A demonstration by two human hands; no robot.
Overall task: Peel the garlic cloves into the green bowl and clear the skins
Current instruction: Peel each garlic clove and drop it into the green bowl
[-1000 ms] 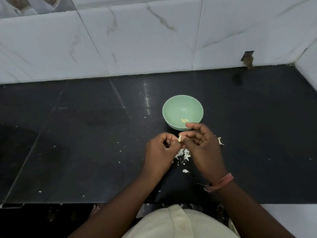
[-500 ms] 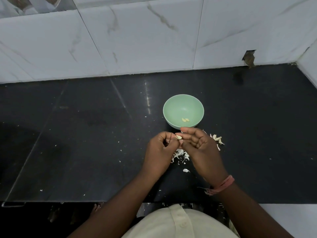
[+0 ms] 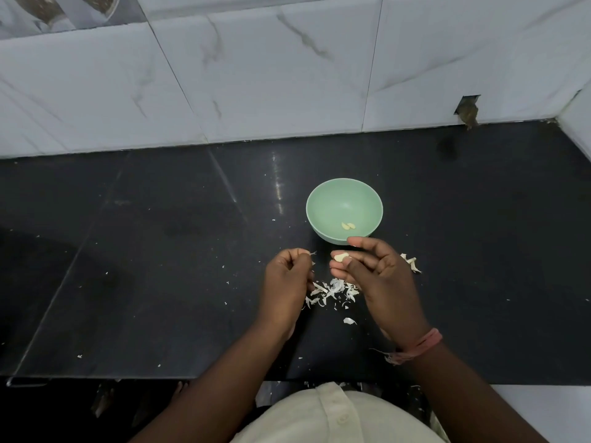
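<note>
A green bowl [image 3: 323, 199] stands on the black counter with two peeled cloves [image 3: 348, 226] lying in it. Just in front of the bowl, my right hand [image 3: 374, 273] pinches a pale garlic clove [image 3: 341, 257] between thumb and fingers. My left hand [image 3: 289, 276] is a short gap to the left of it, fingers curled, pinching a thin strip of skin [image 3: 311, 252]. A heap of white skins [image 3: 332, 290] lies on the counter between and below my hands.
More skin pieces [image 3: 411, 263] lie to the right of my right hand, and small flakes are scattered over the black counter [image 3: 160, 266]. White marble tiles [image 3: 256, 75] back the counter. The counter's front edge runs just before my body.
My hands have drawn apart: the left pulled away to the left with a strip of skin, while the right keeps the clove.
</note>
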